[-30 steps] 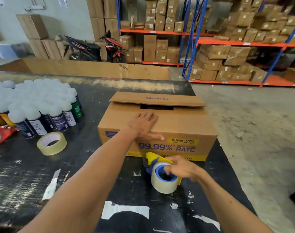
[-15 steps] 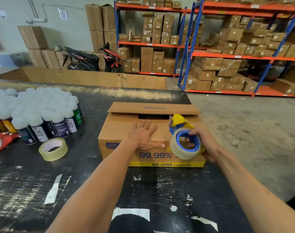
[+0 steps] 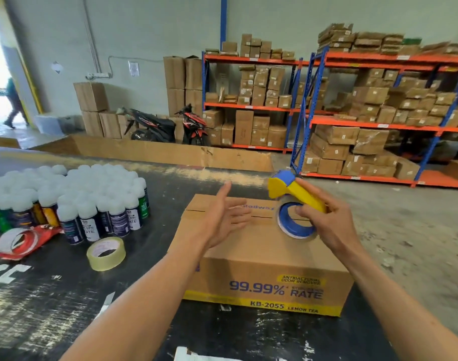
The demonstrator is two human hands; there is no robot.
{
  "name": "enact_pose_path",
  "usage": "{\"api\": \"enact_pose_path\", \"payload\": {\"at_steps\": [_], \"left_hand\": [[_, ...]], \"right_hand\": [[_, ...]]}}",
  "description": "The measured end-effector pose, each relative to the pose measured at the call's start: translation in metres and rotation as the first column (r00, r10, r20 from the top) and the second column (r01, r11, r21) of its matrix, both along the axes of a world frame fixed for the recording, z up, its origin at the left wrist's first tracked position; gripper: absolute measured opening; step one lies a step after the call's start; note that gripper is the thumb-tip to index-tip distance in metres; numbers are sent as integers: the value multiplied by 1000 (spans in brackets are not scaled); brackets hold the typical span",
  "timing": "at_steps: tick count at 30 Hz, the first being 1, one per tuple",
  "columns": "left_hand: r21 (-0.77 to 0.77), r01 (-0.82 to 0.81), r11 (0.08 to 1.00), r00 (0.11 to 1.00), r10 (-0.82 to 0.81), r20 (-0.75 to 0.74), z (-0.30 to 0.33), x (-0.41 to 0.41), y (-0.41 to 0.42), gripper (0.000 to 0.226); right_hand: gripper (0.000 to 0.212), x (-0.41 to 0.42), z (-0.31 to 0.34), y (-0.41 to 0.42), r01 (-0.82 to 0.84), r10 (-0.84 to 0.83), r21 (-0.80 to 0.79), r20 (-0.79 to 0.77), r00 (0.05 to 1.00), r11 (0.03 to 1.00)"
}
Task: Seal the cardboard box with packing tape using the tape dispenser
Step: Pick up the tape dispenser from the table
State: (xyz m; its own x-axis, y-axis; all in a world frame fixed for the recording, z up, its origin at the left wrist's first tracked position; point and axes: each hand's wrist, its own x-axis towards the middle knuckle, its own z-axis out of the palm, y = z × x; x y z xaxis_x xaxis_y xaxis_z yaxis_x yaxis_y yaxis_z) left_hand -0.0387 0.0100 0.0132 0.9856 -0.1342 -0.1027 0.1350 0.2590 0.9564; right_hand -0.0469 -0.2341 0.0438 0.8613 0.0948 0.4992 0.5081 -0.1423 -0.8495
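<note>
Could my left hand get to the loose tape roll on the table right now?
Probably yes: the left hand is open and empty above the box, and the loose tape roll lies uncovered on the table to its left.

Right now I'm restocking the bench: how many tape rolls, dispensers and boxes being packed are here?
Tape rolls: 2, a loose roll and a roll on the dispenser
Tape dispenser: 1
Cardboard box on the table: 1
Total: 4

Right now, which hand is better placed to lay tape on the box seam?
Right hand: it grips the tape dispenser above the cardboard box. Left hand is open and empty.
</note>
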Motion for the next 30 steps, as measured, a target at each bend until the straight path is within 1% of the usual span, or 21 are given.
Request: {"api": "enact_pose_path", "payload": {"at_steps": [1, 3, 4, 5, 6, 7, 8, 9, 10, 11, 14, 19, 21, 24, 28, 30], "left_hand": [[-150, 10, 989, 999, -15, -34, 9, 0, 5, 92], [-386, 32, 922, 996, -60, -60, 26, -2, 12, 96], [-467, 57, 883, 995, -91, -50, 34, -4, 13, 98], [-515, 83, 853, 993, -117, -33, 41, -5, 13, 100], [-515, 102, 851, 991, -130, -20, 46, -7, 11, 100], [-469, 115, 876, 990, -140, -18, 49, -10, 9, 100], [-400, 112, 910, 991, -134, -28, 52, -12, 7, 98], [-347, 99, 933, 992, -122, -45, 53, -14, 6, 93], [-323, 76, 943, 994, -99, -55, 52, -16, 6, 86], [-310, 42, 950, 997, -62, -54, 50, -17, 8, 77], [-243, -64, 968, 996, 47, -74, 49, -16, 10, 44], [-158, -207, 966, 974, 188, -124, 52, -13, 12, 16], [-76, -310, 948, 947, 301, -117, 54, -7, 17, 15], [6, -419, 908, 904, 418, -95, 57, 2, 28, 18], [20, -464, 885, 881, 464, -95, 58, 10, 56, 21], [13, -490, 872, 868, 489, -91, 56, 17, 85, 21]], "right_hand": [[61, -1, 6, -1, 27, -27, 2, 72, 997, 1000], [59, -1, 15, -3, 83, -71, -39, 246, 967, 996], [56, 2, 16, -3, 128, -80, -126, 335, 939, 984], [56, 6, 14, -1, 186, -67, -253, 416, 907, 949], [57, 10, 7, 0, 239, -31, -399, 461, 887, 885], [58, 14, -2, 2, 268, 4, -520, 463, 886, 811], [59, 16, -10, 3, 270, 14, -584, 435, 901, 765], [59, 18, -16, 3, 250, 9, -590, 400, 917, 768], [59, 18, -19, 3, 229, 8, -565, 385, 923, 792], [59, 17, -20, 4, 209, 22, -542, 388, 922, 814], [60, 14, -13, 10, 193, 69, -530, 434, 898, 826], [59, 18, -9, 25, 125, 88, -503, 378, 922, 855], [58, 23, -6, 33, 90, 110, -516, 346, 932, 852], [57, 33, 0, 47, -11, 160, -550, 223, 962, 835], [58, 48, 10, 56, -123, 231, -595, 108, 967, 794], [58, 53, 16, 46, -137, 201, -563, 52, 978, 815]]}}
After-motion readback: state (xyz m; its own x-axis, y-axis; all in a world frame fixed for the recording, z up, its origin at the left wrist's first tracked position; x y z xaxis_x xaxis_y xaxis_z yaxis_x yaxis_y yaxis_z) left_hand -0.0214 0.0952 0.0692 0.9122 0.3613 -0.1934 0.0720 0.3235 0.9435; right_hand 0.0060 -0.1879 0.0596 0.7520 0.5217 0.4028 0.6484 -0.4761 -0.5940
